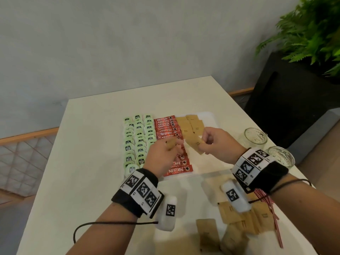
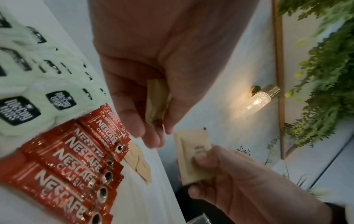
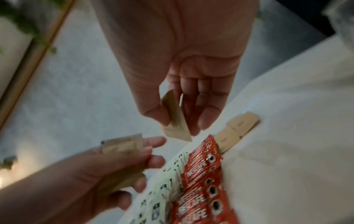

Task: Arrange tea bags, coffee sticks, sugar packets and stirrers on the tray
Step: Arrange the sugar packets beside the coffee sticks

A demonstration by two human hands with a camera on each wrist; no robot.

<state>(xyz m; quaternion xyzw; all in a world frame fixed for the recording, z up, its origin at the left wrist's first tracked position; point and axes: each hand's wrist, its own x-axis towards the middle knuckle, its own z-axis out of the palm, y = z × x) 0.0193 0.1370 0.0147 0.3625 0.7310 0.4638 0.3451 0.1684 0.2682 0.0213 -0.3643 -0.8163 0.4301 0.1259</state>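
Loose sugar packets, hands pinching packets, coffee sticks crosswise

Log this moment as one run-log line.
left hand: pinches sugar packet | right hand: pinches second sugar packet | tray: sugar column unfinished

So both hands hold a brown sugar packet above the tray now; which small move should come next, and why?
Probably the right hand should lay its brown paper sugar packet down just below the brown packets already on the white tray. That column stops short, while the green tea bags and red coffee sticks run further towards the person.
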